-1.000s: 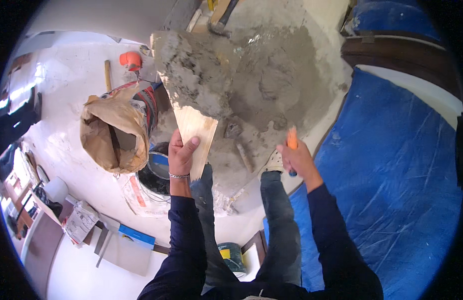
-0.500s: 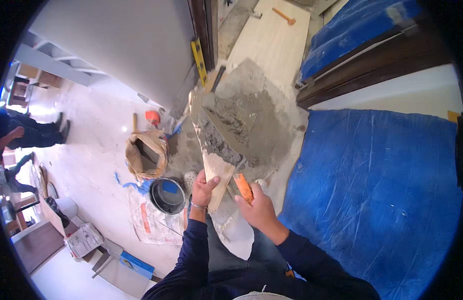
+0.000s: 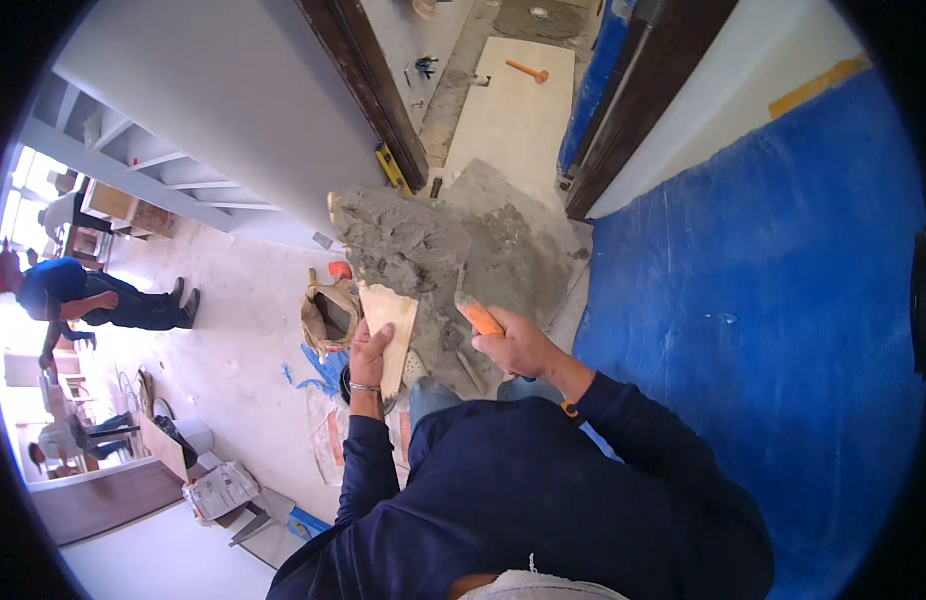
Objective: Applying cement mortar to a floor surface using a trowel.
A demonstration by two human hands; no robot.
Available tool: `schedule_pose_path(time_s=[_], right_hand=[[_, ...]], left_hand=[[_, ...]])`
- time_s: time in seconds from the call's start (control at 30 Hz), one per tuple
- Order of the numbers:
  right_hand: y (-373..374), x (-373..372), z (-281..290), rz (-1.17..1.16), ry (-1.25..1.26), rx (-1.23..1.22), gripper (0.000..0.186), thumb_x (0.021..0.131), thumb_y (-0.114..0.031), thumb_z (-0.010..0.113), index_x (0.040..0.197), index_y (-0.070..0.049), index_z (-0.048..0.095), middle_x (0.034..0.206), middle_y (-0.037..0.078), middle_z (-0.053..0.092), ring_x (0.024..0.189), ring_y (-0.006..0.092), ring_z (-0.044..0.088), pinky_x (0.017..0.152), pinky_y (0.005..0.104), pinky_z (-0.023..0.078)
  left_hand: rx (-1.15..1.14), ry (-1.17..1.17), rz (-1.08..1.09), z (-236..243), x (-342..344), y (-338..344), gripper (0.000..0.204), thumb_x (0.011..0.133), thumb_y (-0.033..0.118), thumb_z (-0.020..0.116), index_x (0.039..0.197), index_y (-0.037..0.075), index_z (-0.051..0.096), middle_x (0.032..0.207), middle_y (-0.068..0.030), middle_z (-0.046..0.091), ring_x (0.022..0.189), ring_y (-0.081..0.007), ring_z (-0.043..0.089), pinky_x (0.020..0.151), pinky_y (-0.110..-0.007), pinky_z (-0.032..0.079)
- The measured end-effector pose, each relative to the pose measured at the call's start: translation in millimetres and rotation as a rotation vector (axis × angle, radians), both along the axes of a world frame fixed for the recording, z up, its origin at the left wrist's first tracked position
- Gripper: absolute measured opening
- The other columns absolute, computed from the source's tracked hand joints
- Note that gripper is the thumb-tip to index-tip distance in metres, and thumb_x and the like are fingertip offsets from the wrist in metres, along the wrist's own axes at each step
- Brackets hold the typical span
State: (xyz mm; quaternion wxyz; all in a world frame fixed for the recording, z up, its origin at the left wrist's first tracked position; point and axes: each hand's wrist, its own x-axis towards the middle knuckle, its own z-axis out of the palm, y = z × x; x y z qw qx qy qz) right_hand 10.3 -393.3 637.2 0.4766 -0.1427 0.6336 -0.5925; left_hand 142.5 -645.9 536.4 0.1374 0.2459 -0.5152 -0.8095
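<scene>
Mortar-laden board (image 3: 388, 300), orange-handled trowel (image 3: 480, 318)

Open brown paper sack (image 3: 328, 312) on pale floor (image 3: 238, 330) (blue sheeting (image 3: 783, 300) opposite)

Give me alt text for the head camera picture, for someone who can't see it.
A person in a dark blue top holds a mortar-covered tile in the left hand and an orange-handled trowel in the right hand, above a patch of grey mortar on the floor. A blue sheet lies to the right, an open paper sack to the left.
</scene>
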Motion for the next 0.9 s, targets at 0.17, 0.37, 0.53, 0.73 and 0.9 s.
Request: schedule_pose_path(time_s=[0.17, 0.37, 0.53, 0.73, 0.9], right_hand=[[15, -1, 14, -0.009, -0.187, -0.128, 0.016, 0.088, -0.016, 0.062, 0.095, -0.006, 0.052, 0.065, -0.001, 0.050, 0.042, 0.0060, 0.045, 0.038, 0.0238, 0.037], [5, -4, 30, -0.053, -0.143, -0.125, 0.016, 0.088, -0.014, 0.063, 0.095, -0.005, 0.052, 0.062, -0.001, 0.049, 0.041, 0.0062, 0.045, 0.038, 0.0228, 0.037], [-19, -13, 44, -0.156, -0.167, -0.131, 0.015, 0.087, -0.013, 0.062, 0.095, -0.005, 0.052, 0.058, -0.001, 0.047, 0.039, 0.0078, 0.044, 0.037, 0.0236, 0.037], [-58, -65, 51, -0.311, -0.125, -0.115, 0.017, 0.087, -0.017, 0.062, 0.092, -0.005, 0.052, 0.054, -0.001, 0.048, 0.037, 0.0068, 0.044, 0.036, 0.0224, 0.036], [-68, -166, 19, -0.272, -0.157, -0.125, 0.017, 0.087, -0.016, 0.062, 0.093, -0.004, 0.051, 0.057, 0.000, 0.049, 0.038, 0.0084, 0.044, 0.037, 0.0237, 0.036]], left_hand=[[0.030, -0.034, -0.043, 49, 7, -4, 0.041, 0.090, 0.010, 0.063, 0.126, -0.003, 0.051, 0.117, -0.0128, 0.064, 0.095, -0.0198, 0.067, 0.080, -0.030, 0.055], [0.079, -0.037, -0.136, 42, 10, -33, 0.039, 0.089, 0.010, 0.063, 0.124, -0.003, 0.053, 0.112, -0.0124, 0.065, 0.093, -0.0202, 0.067, 0.076, -0.030, 0.056], [0.080, -0.018, -0.253, 36, -21, -65, 0.042, 0.089, 0.012, 0.065, 0.126, -0.003, 0.052, 0.113, -0.0105, 0.065, 0.093, -0.0172, 0.066, 0.079, -0.029, 0.053], [0.052, 0.013, -0.416, 16, -99, -102, 0.042, 0.091, 0.010, 0.063, 0.128, -0.003, 0.050, 0.118, -0.0073, 0.063, 0.100, -0.0134, 0.062, 0.087, -0.028, 0.050], [0.092, -0.030, -0.469, -8, -206, -108, 0.041, 0.091, 0.010, 0.064, 0.128, -0.003, 0.051, 0.116, -0.0067, 0.064, 0.099, -0.0135, 0.063, 0.086, -0.028, 0.050]])
